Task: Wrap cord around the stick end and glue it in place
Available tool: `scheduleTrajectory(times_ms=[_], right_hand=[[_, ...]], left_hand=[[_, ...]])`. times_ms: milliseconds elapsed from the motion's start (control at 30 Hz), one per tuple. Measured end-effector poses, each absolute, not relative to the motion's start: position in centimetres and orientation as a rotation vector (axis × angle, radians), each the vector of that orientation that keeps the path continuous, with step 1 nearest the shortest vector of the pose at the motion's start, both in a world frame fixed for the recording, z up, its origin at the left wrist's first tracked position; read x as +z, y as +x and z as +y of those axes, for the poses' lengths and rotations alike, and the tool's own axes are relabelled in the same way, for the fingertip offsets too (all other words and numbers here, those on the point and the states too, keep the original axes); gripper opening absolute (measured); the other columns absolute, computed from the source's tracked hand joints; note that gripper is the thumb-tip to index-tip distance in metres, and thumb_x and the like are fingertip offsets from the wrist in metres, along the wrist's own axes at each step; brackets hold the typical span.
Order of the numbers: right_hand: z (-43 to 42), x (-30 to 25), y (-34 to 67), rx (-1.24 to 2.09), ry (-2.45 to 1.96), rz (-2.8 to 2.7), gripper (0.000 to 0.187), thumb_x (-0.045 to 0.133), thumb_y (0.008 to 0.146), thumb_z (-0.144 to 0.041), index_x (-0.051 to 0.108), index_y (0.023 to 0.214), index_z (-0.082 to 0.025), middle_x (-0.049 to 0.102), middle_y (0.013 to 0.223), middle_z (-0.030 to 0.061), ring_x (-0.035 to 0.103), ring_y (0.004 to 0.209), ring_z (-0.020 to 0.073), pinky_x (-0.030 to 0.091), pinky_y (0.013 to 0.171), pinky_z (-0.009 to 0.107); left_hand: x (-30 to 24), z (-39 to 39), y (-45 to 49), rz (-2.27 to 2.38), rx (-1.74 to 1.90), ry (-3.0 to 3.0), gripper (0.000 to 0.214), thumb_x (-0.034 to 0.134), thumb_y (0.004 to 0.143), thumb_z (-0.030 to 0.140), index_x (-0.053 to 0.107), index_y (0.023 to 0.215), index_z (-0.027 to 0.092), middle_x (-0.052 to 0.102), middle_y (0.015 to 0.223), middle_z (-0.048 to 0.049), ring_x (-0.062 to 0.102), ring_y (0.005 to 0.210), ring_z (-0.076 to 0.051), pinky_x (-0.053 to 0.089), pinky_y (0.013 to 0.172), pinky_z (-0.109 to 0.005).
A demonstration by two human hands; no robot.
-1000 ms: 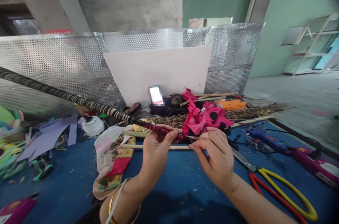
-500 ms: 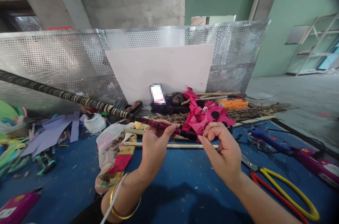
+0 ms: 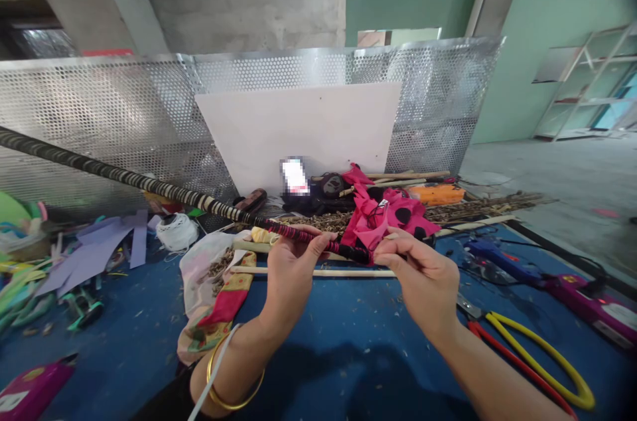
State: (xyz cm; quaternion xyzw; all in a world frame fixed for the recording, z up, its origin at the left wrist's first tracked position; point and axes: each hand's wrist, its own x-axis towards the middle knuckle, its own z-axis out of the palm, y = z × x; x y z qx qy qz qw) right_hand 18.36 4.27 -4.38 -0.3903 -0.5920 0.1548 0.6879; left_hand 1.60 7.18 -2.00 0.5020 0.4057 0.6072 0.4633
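A long stick wrapped in black-and-cream striped cord (image 3: 124,176) slants from the far left down to my hands; its near end is wound in pink and black (image 3: 343,250). My left hand (image 3: 292,275) is closed round the stick just behind that pink end. My right hand (image 3: 423,278) pinches at the stick's tip, fingers pressed together; what it holds there is too small to name. Both hands hover over a blue table top (image 3: 338,354). A thin bare wooden stick (image 3: 348,273) lies on the table under them.
Pink cloth with black spots (image 3: 393,216) lies behind the hands. Scissors with red and yellow handles (image 3: 537,358) and a purple glue gun (image 3: 572,288) lie right. A patterned cloth (image 3: 219,305), white thread spool (image 3: 174,233) and purple paper scraps (image 3: 99,245) lie left. A perforated metal screen (image 3: 99,115) stands behind.
My right hand drew off the tip toward the pink cloth, then came back to pinch the stick's end. The left hand kept its grip.
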Motion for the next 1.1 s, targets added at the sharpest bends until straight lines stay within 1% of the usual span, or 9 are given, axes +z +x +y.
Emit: scheduleTrajectory(times_ms=[167,200,267,333,367,533,767,933,1100], right_hand=[[4.2,-4.4,18.7,0.191,-0.979,-1.287,0.036,0.049,0.091,-0.022,0.048,0.055,-0.021,0.042,0.052,-0.0040,0.044,0.056,0.0124,0.040,0.062,0.028],[4.4,-4.4,18.8,0.158,-1.026,-1.279,0.029,0.053,0.089,-0.024,0.053,0.060,-0.021,0.047,0.056,-0.0036,0.047,0.059,0.0130,0.041,0.064,0.028],[4.7,-4.5,18.9,0.131,-1.124,-1.293,0.006,0.062,0.083,-0.025,0.066,0.086,-0.022,0.063,0.080,0.0006,0.057,0.079,0.0166,0.045,0.077,0.030],[5.0,-4.6,18.9,0.183,-1.159,-1.372,0.025,0.064,0.082,-0.027,0.067,0.107,-0.025,0.066,0.105,0.0043,0.058,0.101,0.0207,0.045,0.089,0.035],[5.1,-4.6,19.0,0.225,-1.148,-1.427,0.026,0.063,0.084,-0.028,0.068,0.109,-0.026,0.066,0.109,0.0046,0.057,0.105,0.0215,0.044,0.092,0.036],[5.4,-5.0,18.7,0.270,-1.042,-1.611,0.013,0.062,0.086,-0.028,0.073,0.094,-0.027,0.073,0.092,0.0020,0.063,0.091,0.0205,0.042,0.094,0.043],[5.4,-5.0,18.3,0.185,-1.044,-1.633,0.010,0.060,0.086,-0.022,0.067,0.079,-0.023,0.069,0.078,0.0016,0.061,0.082,0.0190,0.045,0.079,0.036],[4.9,-4.9,18.5,-0.101,-1.044,-1.662,0.016,0.052,0.088,-0.015,0.054,0.072,-0.020,0.058,0.070,0.0012,0.051,0.072,0.0171,0.038,0.072,0.035],[4.6,-4.4,19.3,-0.120,-1.050,-1.499,0.032,0.042,0.093,-0.015,0.038,0.062,-0.021,0.040,0.058,-0.0034,0.040,0.059,0.0135,0.034,0.065,0.031]], left_hand=[[-1.8,6.9,1.8,1.008,1.463,1.233,0.026,0.076,0.071,0.034,0.060,0.080,0.015,0.072,0.073,-0.0029,0.068,0.072,-0.016,0.056,0.066,-0.026],[-1.7,6.8,1.8,0.995,1.442,1.240,0.025,0.075,0.072,0.033,0.059,0.080,0.015,0.072,0.074,-0.0034,0.068,0.073,-0.016,0.056,0.067,-0.026],[-1.5,6.4,2.0,0.951,1.394,1.267,0.023,0.074,0.073,0.031,0.058,0.079,0.016,0.074,0.078,-0.0050,0.069,0.076,-0.017,0.056,0.069,-0.027],[-1.5,6.1,2.1,0.896,1.345,1.292,0.021,0.074,0.073,0.028,0.057,0.078,0.016,0.075,0.082,-0.0063,0.069,0.080,-0.019,0.056,0.070,-0.028],[-1.5,5.9,2.2,0.872,1.321,1.298,0.021,0.074,0.072,0.027,0.057,0.078,0.016,0.075,0.084,-0.0067,0.069,0.081,-0.019,0.056,0.070,-0.028],[-1.7,5.6,2.2,0.862,1.238,1.300,0.020,0.074,0.071,0.026,0.057,0.077,0.017,0.075,0.086,-0.0069,0.068,0.078,-0.018,0.054,0.066,-0.027],[-1.7,5.5,2.4,0.889,1.183,1.315,0.018,0.073,0.070,0.026,0.059,0.075,0.017,0.075,0.084,-0.0066,0.068,0.075,-0.017,0.050,0.061,-0.024],[-1.7,5.5,2.4,0.877,1.194,1.320,0.017,0.072,0.073,0.026,0.058,0.077,0.017,0.076,0.088,-0.0067,0.068,0.075,-0.016,0.051,0.062,-0.023],[-1.4,6.0,1.8,0.878,1.266,1.278,0.020,0.070,0.078,0.030,0.055,0.078,0.017,0.076,0.091,-0.0073,0.068,0.076,-0.016,0.052,0.064,-0.024]])
